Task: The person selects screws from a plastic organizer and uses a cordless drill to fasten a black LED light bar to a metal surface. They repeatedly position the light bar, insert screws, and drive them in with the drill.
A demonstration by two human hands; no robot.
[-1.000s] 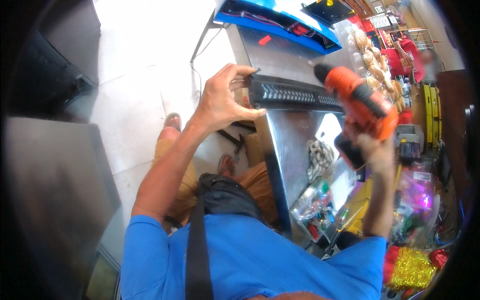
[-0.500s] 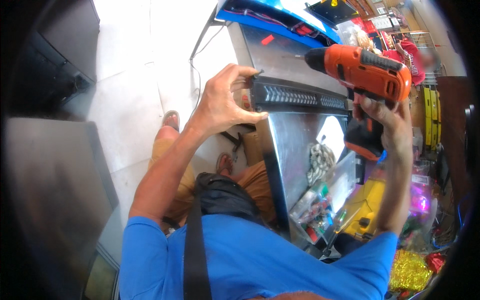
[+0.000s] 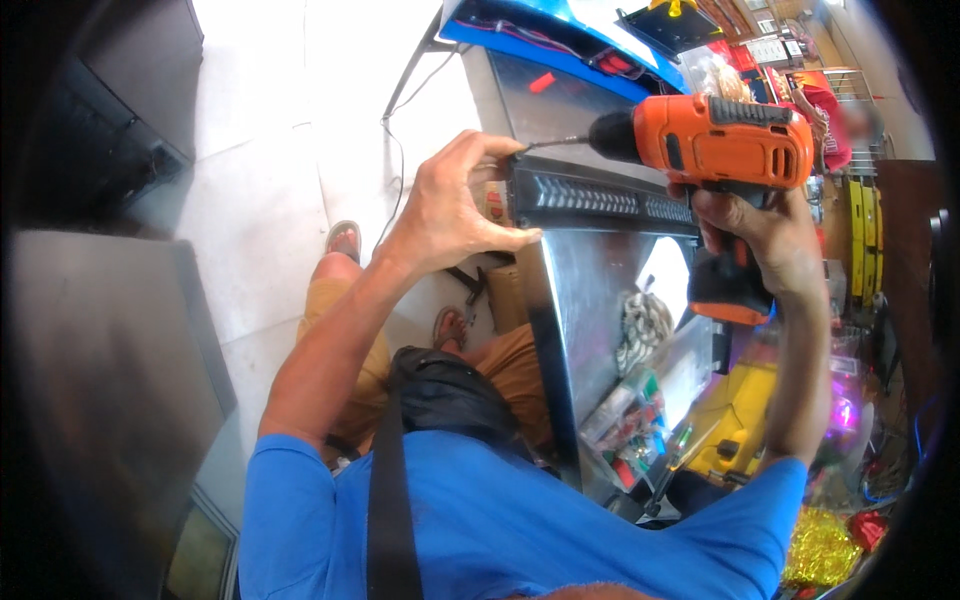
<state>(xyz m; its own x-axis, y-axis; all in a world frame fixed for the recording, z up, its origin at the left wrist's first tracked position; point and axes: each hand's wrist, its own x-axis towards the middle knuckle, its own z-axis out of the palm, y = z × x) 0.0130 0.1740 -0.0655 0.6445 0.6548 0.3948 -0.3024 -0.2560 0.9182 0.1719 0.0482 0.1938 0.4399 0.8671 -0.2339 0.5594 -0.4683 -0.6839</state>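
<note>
My right hand is wrapped round the handle of an orange and black cordless drill. From its black chuck a thin bit points left, the tip close to my left fingertips. My left hand spans the left end of a black bar with a silvery chevron pattern, fingers on its upper edge and thumb at its lower edge. Whether a small screw sits between fingertips and bit is too small to tell. The bar lies across a shiny metal surface.
On the metal surface are a bundle of grey-white cord and a clear parts box. A yellow case lies at right. A blue-edged unit stands beyond; dark cabinets flank the left. A cable trails on the floor.
The drill has shifted slightly left and come level, its bit now showing and reaching my left fingertips. My left hand has barely moved on the bar.
</note>
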